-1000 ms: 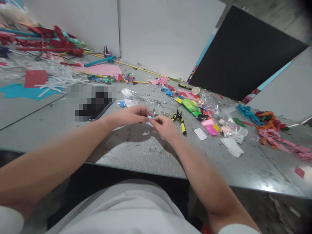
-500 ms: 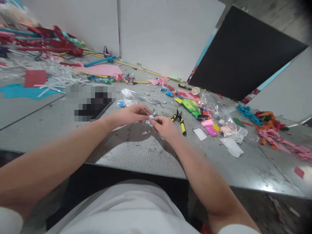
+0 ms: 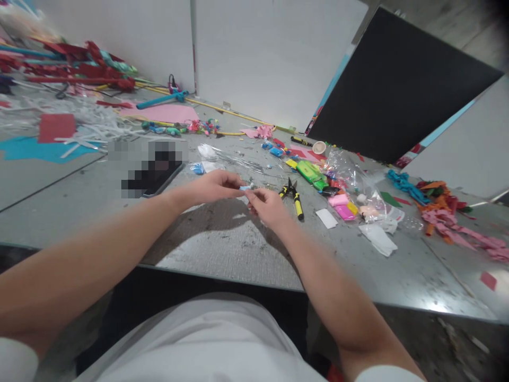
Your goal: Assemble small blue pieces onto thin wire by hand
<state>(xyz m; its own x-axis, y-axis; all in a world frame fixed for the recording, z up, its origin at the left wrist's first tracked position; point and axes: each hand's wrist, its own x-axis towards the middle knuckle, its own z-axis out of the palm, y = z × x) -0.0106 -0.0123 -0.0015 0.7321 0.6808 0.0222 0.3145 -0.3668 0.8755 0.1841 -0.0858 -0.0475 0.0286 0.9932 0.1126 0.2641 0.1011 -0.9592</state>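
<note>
My left hand (image 3: pixel 214 187) and my right hand (image 3: pixel 268 206) meet above the grey table (image 3: pixel 222 249), fingertips pinched together. Between them sits a small light-blue piece (image 3: pixel 245 188), held by both hands; most of it is hidden by my fingers. A little to the right of my right hand lie yellow-handled pliers (image 3: pixel 294 196).
A dark phone (image 3: pixel 157 178) lies to the left. Clear plastic bags (image 3: pixel 350 175), green, pink and yellow clay pieces (image 3: pixel 342 204) and white scraps (image 3: pixel 377 239) spread on the right. Coloured paper strips (image 3: pixel 449 212) sit far right, red and white scraps far left. A black board (image 3: pixel 393 90) leans behind.
My fingers have shifted slightly on the small blue piece, which now shows a bit more between my fingertips. Arms and the table's clutter have stayed in place.
</note>
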